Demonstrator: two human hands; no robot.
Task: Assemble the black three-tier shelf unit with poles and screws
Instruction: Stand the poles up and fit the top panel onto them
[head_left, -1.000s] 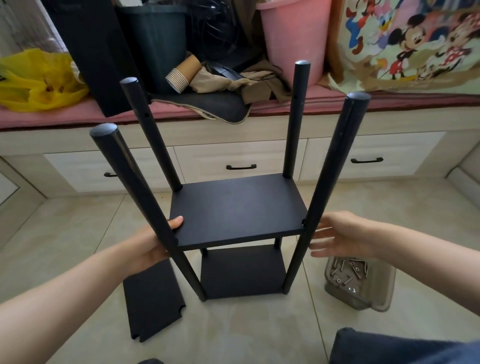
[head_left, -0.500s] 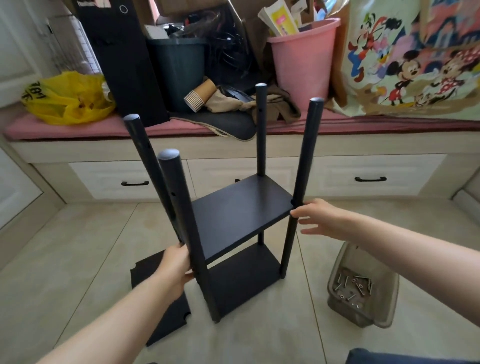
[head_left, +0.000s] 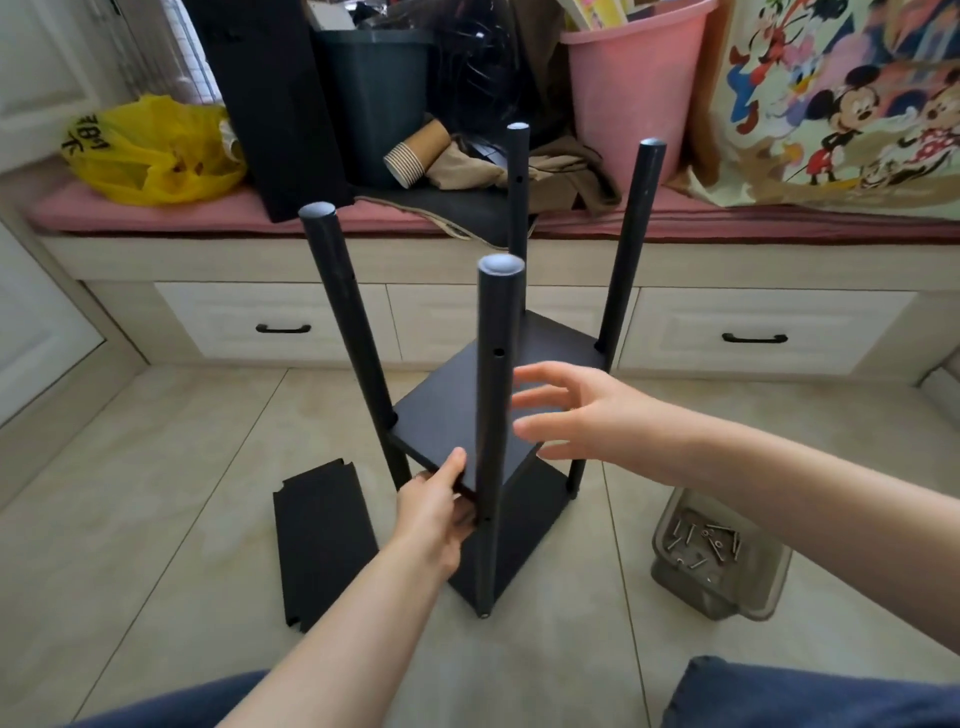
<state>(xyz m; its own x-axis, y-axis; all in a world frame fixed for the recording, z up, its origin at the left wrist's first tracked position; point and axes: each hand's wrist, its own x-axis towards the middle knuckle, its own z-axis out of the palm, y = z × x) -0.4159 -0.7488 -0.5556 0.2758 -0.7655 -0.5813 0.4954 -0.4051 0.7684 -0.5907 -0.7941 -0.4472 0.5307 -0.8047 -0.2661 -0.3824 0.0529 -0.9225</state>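
- Standing upright on the pale tiled floor (head_left: 156, 519), the shelf unit (head_left: 550, 338) is matte black, with one corner turned toward the camera.
- Four round poles rise well above the middle shelf (head_left: 441, 421). The nearest pole (head_left: 496, 364) has a pale end cap and small drilled holes along its side.
- The bottom shelf (head_left: 524, 514) is a flat black board sitting low, just above the tiles.
- The left hand (head_left: 436, 512) grips the near corner of the middle shelf beside the nearest pole, with the thumb on top and the fingers curled beneath.
- The right hand (head_left: 587, 415) holds nothing. Its fingers are spread and straight over the middle shelf, just beside the nearest pole; I cannot tell whether they touch it.
- A loose shelf panel (head_left: 324, 540), black with notched corners, lies flat on the tiles to the left of the unit.
- A translucent grey plastic tub (head_left: 727, 592) on the right holds a scatter of metal screws (head_left: 706, 540).
- A crumpled yellow bag (head_left: 156, 150) bears black characters too distorted to read. A fabric (head_left: 841, 98) is printed with cartoon mice and ducks.
- Behind the unit, a bench with a pink cushion (head_left: 156, 213) carries a pink bucket (head_left: 623, 88), a dark bin (head_left: 379, 93) and ribbed paper cups (head_left: 415, 156).
- The far pole overlaps this clutter.
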